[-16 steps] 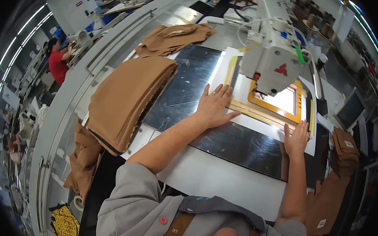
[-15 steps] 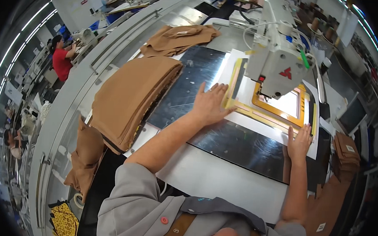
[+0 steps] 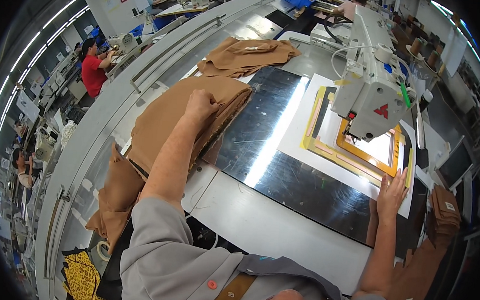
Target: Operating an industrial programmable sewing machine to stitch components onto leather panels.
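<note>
My left hand (image 3: 201, 106) is closed at the right edge of a thick stack of brown fabric pieces (image 3: 168, 110), its fingers curled on the top piece. My right hand (image 3: 393, 191) lies flat, fingers stretched out, on the lower right edge of a white sheet template (image 3: 291, 144) with yellow-taped borders. On the template, under the sewing machine head (image 3: 366, 100), sits an orange-yellow frame (image 3: 372, 160). A shiny black plate (image 3: 303, 189) lies beneath the template and reaches left to the fabric stack.
More brown fabric (image 3: 245, 57) lies loosely behind the stack, and a crumpled brown piece (image 3: 119, 189) lies near left. A tape roll (image 3: 102, 250) and yellow spotted fabric (image 3: 81, 275) are at the lower left. Brown labelled pieces (image 3: 445, 209) hang at the right. A person in red (image 3: 93, 72) works far left.
My left hand has left the template's left side and moved left onto the fabric stack, its fingers now closed. My right hand stays on the template; the view has shifted slightly.
</note>
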{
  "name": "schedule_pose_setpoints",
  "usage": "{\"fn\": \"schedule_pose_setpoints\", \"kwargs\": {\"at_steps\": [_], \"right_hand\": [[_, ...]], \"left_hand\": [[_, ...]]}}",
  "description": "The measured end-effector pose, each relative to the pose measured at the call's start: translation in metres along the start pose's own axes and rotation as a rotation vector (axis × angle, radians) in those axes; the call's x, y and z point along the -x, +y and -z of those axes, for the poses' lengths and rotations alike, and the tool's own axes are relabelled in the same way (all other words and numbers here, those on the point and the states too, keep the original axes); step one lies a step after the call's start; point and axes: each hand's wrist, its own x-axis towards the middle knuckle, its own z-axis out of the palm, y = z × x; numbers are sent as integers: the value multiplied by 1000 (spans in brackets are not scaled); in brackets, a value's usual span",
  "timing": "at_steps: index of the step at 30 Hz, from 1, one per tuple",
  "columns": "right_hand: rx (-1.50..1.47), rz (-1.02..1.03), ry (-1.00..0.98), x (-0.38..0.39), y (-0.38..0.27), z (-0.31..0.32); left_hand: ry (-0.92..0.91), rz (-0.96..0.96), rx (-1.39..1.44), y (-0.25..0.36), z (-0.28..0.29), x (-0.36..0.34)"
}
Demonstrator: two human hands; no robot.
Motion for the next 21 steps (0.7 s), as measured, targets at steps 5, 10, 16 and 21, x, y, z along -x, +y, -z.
{"fn": "schedule_pose_setpoints", "kwargs": {"at_steps": [5, 10, 16, 21], "right_hand": [[-30, -8, -9, 0, -3, 4], [-109, 10, 12, -1, -7, 8], [-108, 101, 126, 3, -1, 10], [-450, 282, 249, 10, -5, 25]], "left_hand": [[59, 258, 196, -21, -4, 2], [258, 600, 279, -65, -3, 13], [239, 343, 1611, 51, 22, 46], [-394, -283, 1570, 213, 44, 152]]}}
